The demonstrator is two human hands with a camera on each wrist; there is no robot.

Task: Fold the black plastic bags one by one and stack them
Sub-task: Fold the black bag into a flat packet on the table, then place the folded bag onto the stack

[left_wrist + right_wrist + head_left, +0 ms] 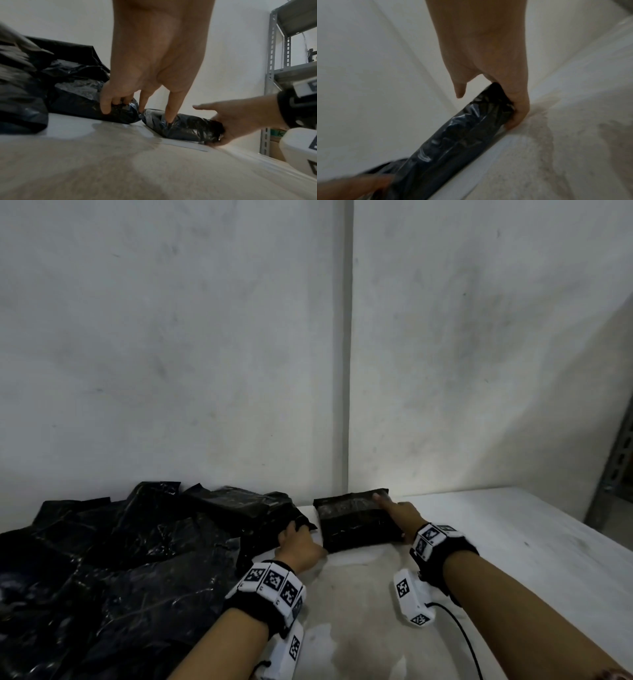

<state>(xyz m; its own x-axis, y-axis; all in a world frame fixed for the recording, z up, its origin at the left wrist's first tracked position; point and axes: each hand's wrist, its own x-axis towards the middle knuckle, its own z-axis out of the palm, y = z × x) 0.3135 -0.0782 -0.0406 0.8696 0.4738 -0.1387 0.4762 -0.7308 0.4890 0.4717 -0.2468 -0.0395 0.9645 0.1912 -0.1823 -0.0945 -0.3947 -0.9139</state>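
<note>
Two holds — left grip (301,546) clutches loose bag (263,530), right grip (402,517) clasps folded stack (356,523).

A pale, stained tabletop (513,542) meets a grey-white wall (171,337) that rises behind the tabletop, with a vertical strip (346,371) running up it. Beyond the tabletop's right end stands a slotted metal rack (271,67). A black cable (463,633) trails over the tabletop's near part.

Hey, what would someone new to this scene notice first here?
A crumpled heap of black bags covers the left of the table. Beside it, near the wall, sits a folded stack, which the right hand holds at its right end. The left hand grips a loose bag at the heap's edge.
</note>
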